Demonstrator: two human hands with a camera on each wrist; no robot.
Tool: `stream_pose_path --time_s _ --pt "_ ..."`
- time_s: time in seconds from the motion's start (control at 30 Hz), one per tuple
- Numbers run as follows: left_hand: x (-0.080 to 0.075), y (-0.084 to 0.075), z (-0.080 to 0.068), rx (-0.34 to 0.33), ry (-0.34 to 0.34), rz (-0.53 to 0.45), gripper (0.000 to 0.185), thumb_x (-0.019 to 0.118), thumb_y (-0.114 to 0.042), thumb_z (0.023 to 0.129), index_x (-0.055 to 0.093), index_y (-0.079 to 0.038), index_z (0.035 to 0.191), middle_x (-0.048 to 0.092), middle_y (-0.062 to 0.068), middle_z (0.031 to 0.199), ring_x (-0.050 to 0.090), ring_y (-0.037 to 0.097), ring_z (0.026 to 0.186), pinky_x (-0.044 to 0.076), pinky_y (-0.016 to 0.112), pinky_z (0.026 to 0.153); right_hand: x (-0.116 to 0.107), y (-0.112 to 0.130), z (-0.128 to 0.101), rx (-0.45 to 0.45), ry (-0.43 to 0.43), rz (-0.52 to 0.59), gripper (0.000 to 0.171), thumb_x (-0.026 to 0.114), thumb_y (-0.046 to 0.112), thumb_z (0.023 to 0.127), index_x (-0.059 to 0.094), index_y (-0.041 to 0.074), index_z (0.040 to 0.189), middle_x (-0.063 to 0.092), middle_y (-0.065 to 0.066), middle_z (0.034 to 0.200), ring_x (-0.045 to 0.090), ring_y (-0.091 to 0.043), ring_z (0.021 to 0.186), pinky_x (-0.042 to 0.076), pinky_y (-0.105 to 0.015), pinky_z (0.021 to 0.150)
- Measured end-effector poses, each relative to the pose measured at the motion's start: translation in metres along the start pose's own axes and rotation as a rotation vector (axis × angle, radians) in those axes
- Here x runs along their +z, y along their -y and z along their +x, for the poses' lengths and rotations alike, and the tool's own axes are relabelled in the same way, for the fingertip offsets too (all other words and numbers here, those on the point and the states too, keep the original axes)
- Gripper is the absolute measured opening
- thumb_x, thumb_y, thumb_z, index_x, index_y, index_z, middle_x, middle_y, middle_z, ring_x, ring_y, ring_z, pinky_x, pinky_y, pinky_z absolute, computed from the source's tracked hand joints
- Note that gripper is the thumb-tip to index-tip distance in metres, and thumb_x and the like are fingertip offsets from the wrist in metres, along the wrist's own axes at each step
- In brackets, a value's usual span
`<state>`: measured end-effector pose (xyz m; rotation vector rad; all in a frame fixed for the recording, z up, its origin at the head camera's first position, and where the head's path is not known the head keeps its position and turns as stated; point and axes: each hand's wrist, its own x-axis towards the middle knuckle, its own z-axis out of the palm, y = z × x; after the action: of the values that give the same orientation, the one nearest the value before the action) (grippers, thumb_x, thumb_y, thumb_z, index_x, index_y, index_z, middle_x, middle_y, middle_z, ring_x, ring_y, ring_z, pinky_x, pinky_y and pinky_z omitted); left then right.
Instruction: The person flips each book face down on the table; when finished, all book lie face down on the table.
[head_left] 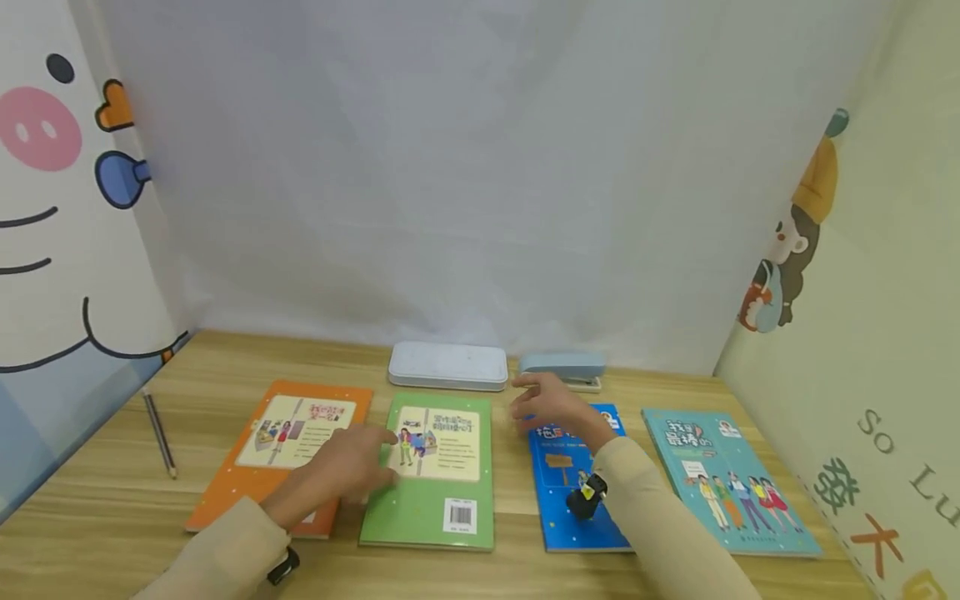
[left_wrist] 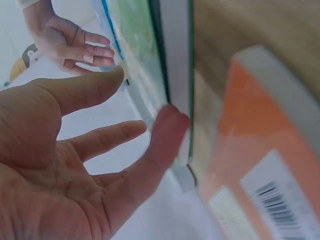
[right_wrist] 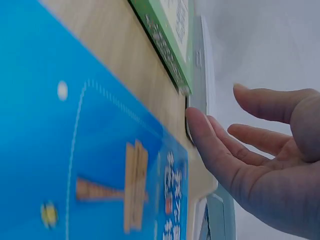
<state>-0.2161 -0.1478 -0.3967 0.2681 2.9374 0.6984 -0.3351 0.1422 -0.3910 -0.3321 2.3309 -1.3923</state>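
The person's two hands are well apart, their fingers relaxed and spread. The left hand (head_left: 337,468) is at the left edge of a green paperback book (head_left: 427,493) with a cream panel and barcode; whether a fingertip touches it I cannot tell. The green book lies flat on a wood-grain table (head_left: 517,517), between an orange paperback book (head_left: 288,429) and a bright blue paperback book (head_left: 557,500). The right hand (head_left: 557,410) hovers over the blue book's far end, near a blue-grey stapler (head_left: 562,364).
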Motion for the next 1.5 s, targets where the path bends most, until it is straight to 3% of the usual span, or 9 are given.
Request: stream_pose_path --time_s 0.1,0.2,0.27,0.37,0.53,0.67,1.07,1.23,1.5 --pt "-0.001 -0.005 0.004 0.053 -0.049 0.057 0.047 0.082 -0.018 0.08 0.067 0.0 0.121 0.069 0.019 0.12 0.065 0.032 0.102 0.055 0.051 0.087 -0.015 -0.005 -0.005 0.002 -0.021 -0.018 0.057 0.059 -0.005 0.095 0.038 -0.01 0.147 0.059 -0.033 0.124 0.064 -0.044 0.111 0.059 -0.047 0.089" --pt "0.001 -0.013 0.007 0.117 -0.088 0.086 0.045 0.083 -0.017 0.079 0.069 0.001 0.118 0.07 0.016 0.114 0.065 0.033 0.104 0.056 0.047 0.083 -0.029 -0.014 -0.011 0.01 -0.057 -0.049 0.056 0.061 -0.002 0.095 0.04 -0.008 0.146 0.06 -0.031 0.123 0.066 -0.041 0.11 0.059 -0.045 0.089" --pt "0.004 -0.019 0.011 0.168 -0.094 0.09 0.045 0.084 -0.017 0.079 0.07 0.001 0.117 0.069 0.015 0.11 0.065 0.028 0.095 0.056 0.043 0.076 -0.037 -0.021 -0.015 0.016 -0.078 -0.059 0.056 0.062 -0.001 0.094 0.041 -0.008 0.146 0.061 -0.03 0.122 0.066 -0.04 0.109 0.059 -0.045 0.089" --pt "0.009 -0.028 0.019 0.266 -0.063 0.092 0.047 0.084 -0.019 0.08 0.07 -0.003 0.122 0.066 0.016 0.12 0.064 0.028 0.099 0.056 0.043 0.079 -0.048 -0.032 -0.022 0.017 -0.102 -0.072 0.056 0.062 0.0 0.095 0.04 -0.009 0.145 0.061 -0.03 0.123 0.066 -0.04 0.111 0.059 -0.045 0.089" --pt "0.017 -0.041 0.034 0.382 0.057 0.077 0.056 0.081 -0.025 0.084 0.063 -0.011 0.135 0.054 0.019 0.145 0.053 0.039 0.132 0.047 0.057 0.105 -0.064 -0.046 -0.033 -0.009 -0.131 -0.112 0.056 0.064 0.004 0.096 0.041 -0.009 0.145 0.06 -0.032 0.126 0.065 -0.041 0.113 0.059 -0.046 0.09" --pt "0.025 -0.052 0.044 0.422 0.118 0.073 0.059 0.079 -0.03 0.086 0.059 -0.016 0.14 0.048 0.017 0.151 0.045 0.039 0.14 0.042 0.059 0.11 -0.075 -0.054 -0.043 -0.013 -0.152 -0.155 0.057 0.065 0.009 0.096 0.042 -0.007 0.145 0.057 -0.033 0.132 0.063 -0.043 0.117 0.058 -0.047 0.092" --pt "0.047 -0.086 0.054 0.554 0.158 0.169 0.058 0.076 -0.038 0.088 0.059 -0.021 0.14 0.052 0.01 0.15 0.05 0.03 0.138 0.046 0.047 0.11 -0.094 -0.068 -0.055 0.066 -0.255 -0.266 0.061 0.065 0.014 0.096 0.039 -0.002 0.149 0.051 -0.032 0.141 0.051 -0.048 0.13 0.047 -0.056 0.105" --pt "0.055 -0.099 0.059 0.59 0.209 0.17 0.06 0.076 -0.04 0.088 0.057 -0.026 0.142 0.049 0.007 0.153 0.046 0.027 0.142 0.044 0.043 0.112 -0.096 -0.07 -0.053 0.088 -0.234 -0.248 0.069 0.067 0.014 0.096 0.032 -0.002 0.152 0.042 -0.034 0.148 0.044 -0.051 0.136 0.046 -0.057 0.106" --pt "0.072 -0.113 0.063 0.652 0.213 0.215 0.062 0.077 -0.045 0.086 0.058 -0.026 0.141 0.05 0.008 0.152 0.045 0.027 0.143 0.042 0.041 0.114 -0.098 -0.072 -0.048 0.087 -0.171 -0.243 0.07 0.065 0.013 0.096 0.028 -0.004 0.153 0.032 -0.035 0.154 0.033 -0.053 0.142 0.039 -0.061 0.11"
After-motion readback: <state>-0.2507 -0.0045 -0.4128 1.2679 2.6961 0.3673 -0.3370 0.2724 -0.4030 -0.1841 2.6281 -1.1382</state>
